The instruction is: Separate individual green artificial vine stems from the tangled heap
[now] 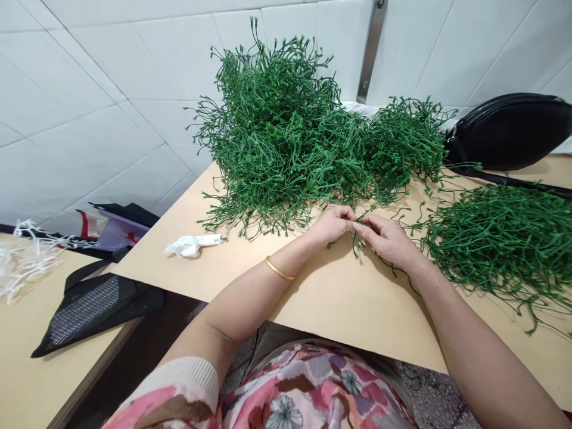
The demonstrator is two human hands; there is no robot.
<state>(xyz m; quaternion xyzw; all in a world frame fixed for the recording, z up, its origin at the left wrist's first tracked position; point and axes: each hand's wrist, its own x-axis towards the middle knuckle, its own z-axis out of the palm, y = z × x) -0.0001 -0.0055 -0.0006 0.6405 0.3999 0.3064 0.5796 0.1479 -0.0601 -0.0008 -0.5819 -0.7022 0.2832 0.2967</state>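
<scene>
My left hand (333, 225) and my right hand (388, 238) meet over the wooden tabletop, fingertips pinched close together. Between them run thin green plastic stems (356, 243) with small budded tips, like artificial plant sprigs; one long strand trails under my right wrist. Just beyond my hands rises a large tangled heap of the same green stems (286, 137). A second, lower pile of stems (504, 238) lies to the right of my right forearm. My fingers partly hide how the held stems are joined.
A crumpled white tissue (190, 245) lies left of my hands. At the back right sits a black bag (513, 131) with its strap on the table. On another table at left are a black mesh item (89, 307) and white strands (31, 262). A tiled wall (89, 77) stands behind.
</scene>
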